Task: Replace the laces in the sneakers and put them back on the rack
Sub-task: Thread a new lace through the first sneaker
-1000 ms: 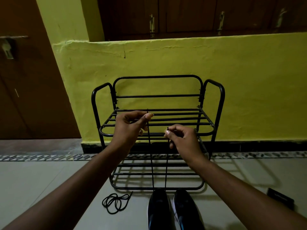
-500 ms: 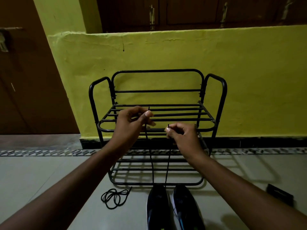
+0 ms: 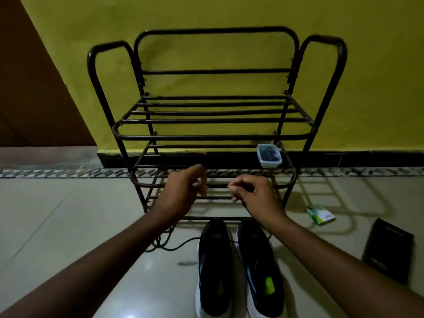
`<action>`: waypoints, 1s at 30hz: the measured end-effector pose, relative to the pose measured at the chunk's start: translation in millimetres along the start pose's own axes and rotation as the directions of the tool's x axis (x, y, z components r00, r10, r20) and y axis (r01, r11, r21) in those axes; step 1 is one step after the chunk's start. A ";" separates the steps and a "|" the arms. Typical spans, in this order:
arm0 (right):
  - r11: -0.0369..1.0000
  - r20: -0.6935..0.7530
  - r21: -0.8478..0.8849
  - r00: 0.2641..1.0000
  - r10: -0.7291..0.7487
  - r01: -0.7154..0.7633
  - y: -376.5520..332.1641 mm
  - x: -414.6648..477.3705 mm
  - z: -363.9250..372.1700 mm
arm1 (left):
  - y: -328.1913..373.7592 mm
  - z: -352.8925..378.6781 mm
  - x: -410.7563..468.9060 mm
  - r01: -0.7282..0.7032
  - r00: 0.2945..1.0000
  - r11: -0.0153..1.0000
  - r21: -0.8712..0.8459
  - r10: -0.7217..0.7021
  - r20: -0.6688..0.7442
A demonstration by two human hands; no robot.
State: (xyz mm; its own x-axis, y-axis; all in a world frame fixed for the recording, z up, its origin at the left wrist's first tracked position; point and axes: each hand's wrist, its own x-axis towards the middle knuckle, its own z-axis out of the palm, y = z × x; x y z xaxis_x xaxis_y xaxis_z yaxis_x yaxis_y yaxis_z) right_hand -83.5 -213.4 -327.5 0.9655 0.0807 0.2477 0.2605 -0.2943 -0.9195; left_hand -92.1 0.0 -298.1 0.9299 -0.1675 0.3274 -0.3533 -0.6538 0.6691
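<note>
1. Yellow wall (image 3: 371, 88), filling the upper view, with a dark skirting band at its foot.
2. Pale tiled floor (image 3: 68, 214), with a patterned strip running along the wall.
3. Black metal rack (image 3: 213, 137), three tiers of bars, standing against the wall. No sneaker is on any tier.
4. Left hand (image 3: 183, 191), held in front of the rack's lower tiers. Fingers curled inward; the view is too dim to tell whether the grip holds anything.
5. Right hand (image 3: 254, 193), level with the left and near it, not touching. Grip pinched together on a lace (item 11).
6. Left sneaker (image 3: 215, 260), dark upper, white sole, on the floor with its toe just short of the rack's bottom rail.
7. Right sneaker (image 3: 259, 258), same make, just beside the first, green tab on its tongue.
8. Black flat case (image 3: 387, 251), on the floor well to the right of the sneakers.
9. Loose lace (image 3: 169, 246), black, coiled on the floor left of the left sneaker, partly under the left forearm.
10. Clear container (image 3: 269, 156), dark contents, on the right end of the rack's middle tier.
11. Green packet (image 3: 321, 215), on the floor beside the rack's right leg.
12. Lace (image 3: 247, 208), a thin black strand dropping from under the right hand toward the right sneaker.
</note>
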 end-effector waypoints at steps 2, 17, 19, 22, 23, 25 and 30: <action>0.997 0.028 -0.063 0.999 0.046 -0.045 25.4 -7.3 7.7 | -19.6 20.4 -6.9 0.042 0.993 0.998 0.038 -0.046 0.107; 0.789 0.274 -0.615 0.932 0.238 -0.021 99.1 -41.3 50.7 | -73.5 100.9 -59.3 -0.087 0.949 0.912 0.401 -0.047 0.311; 0.792 0.265 -0.610 0.935 0.237 -0.028 99.9 -41.7 52.8 | -75.6 105.9 -62.1 -0.100 0.951 0.894 0.436 -0.043 0.306; 0.782 0.277 -0.623 0.939 0.204 0.014 97.8 -39.7 48.8 | -82.8 114.4 -66.5 -0.057 0.938 0.875 0.481 -0.119 0.327; 0.776 0.277 -0.631 0.942 0.190 0.029 96.1 -39.4 46.1 | -86.1 117.4 -67.6 -0.052 0.931 0.866 0.496 -0.138 0.339; 0.779 0.256 -0.626 0.951 0.172 0.028 97.0 -37.1 40.9 | -91.0 119.0 -67.6 -0.040 0.927 0.865 0.501 -0.154 0.341; 0.832 0.193 -0.555 0.970 0.145 -0.014 95.0 -35.6 28.5 | -91.1 119.0 -65.9 -0.007 0.930 0.868 0.497 -0.177 0.322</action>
State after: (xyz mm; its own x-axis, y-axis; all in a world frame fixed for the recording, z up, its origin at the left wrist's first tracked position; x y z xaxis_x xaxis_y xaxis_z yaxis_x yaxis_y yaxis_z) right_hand -93.2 -217.0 -432.3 0.9744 0.2196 0.0479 0.2039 -0.7744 -0.5989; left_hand -109.0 -17.2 -460.0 0.9601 -0.2780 -0.0291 -0.2627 -0.9329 0.2463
